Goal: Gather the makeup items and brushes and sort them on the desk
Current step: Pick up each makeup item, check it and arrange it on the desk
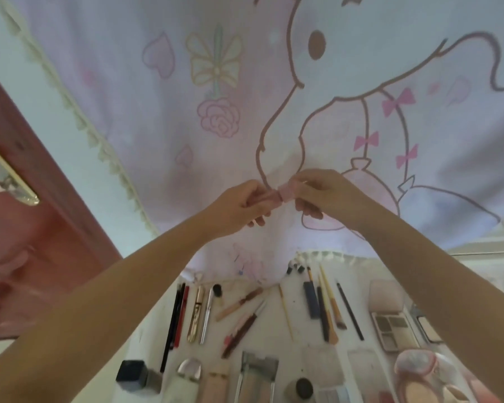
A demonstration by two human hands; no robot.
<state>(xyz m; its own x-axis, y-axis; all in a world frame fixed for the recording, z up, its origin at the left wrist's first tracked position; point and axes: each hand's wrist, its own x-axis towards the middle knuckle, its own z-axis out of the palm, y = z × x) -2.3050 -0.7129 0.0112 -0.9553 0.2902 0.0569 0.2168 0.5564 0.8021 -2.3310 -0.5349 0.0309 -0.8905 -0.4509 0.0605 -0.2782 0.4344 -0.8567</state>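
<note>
Two bare forearms are showing, reaching in from the bottom corners, with no sleeves covering them up to the frame edge. The left hand (239, 206) and the right hand (322, 193) are wearing no gloves. Any rings, watch or bracelets are too blurred to make out. The fingernails are looking short and unpainted.

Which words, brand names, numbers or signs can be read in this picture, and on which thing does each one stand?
None can be read.
Gold mascara tube: faint marks on its side, too blurred to read.
Eyeshadow palette: no lettering visible.
Small pink tube held between left hand and right hand: no label visible.
Wall cloth: only drawings (bows, hearts, rose, cartoon figure), no words.
</note>
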